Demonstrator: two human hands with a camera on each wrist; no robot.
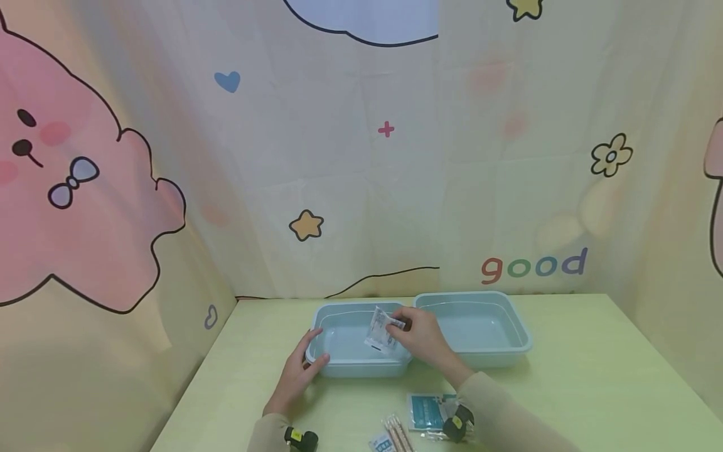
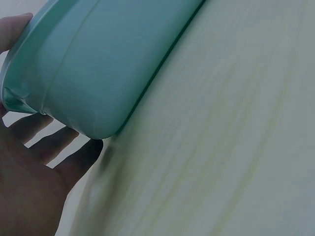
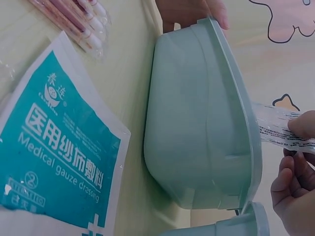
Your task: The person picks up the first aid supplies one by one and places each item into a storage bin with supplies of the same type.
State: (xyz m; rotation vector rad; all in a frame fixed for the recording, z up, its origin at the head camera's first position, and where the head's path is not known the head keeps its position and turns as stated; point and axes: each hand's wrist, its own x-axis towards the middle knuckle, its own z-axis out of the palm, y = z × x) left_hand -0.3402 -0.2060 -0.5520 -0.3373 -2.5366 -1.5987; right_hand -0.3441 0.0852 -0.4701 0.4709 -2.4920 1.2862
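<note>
My left hand [image 1: 296, 371] holds the left end of a light blue plastic basin [image 1: 364, 370], thumb at the rim and the other fingers spread against the outside wall, as the left wrist view shows. Over that basin's right part, my right hand [image 1: 420, 336] pinches a small clear-and-white packet [image 1: 380, 331] between thumb and fingers. Dark print covers the packet [image 3: 275, 125] in the right wrist view; its contents cannot be made out. The basin stands on the table.
A second light blue basin [image 1: 497, 360] stands close against the first on its right. Nearer me lie a teal medical gauze dressing packet [image 1: 425, 412], a bundle of swabs [image 1: 398, 433] in clear wrap and a small blue-and-white packet [image 1: 382, 443]. A printed curtain [image 1: 350, 157] hangs behind the table.
</note>
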